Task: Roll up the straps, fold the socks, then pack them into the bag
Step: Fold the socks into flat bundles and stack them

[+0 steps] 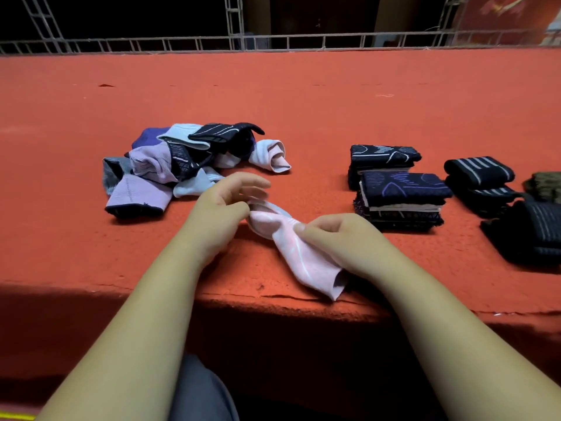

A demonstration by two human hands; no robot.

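The counter [303,101] is showing a matt red felt-like covering, rough and fraying along its front edge. The pink sock [303,256] and the loose sock pile [170,165] are looking like soft, matt knit cloth. The rolled straps [479,170] are showing ribbed woven fabric. The railing [233,19] behind is looking like dull metal.

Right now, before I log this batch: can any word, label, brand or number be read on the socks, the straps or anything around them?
None can be read.
Red hanging at the far right: pale marks, too blurred to read.
Pink sock, sock heap, folded socks, rolled straps: only lines and patterns, no letters.
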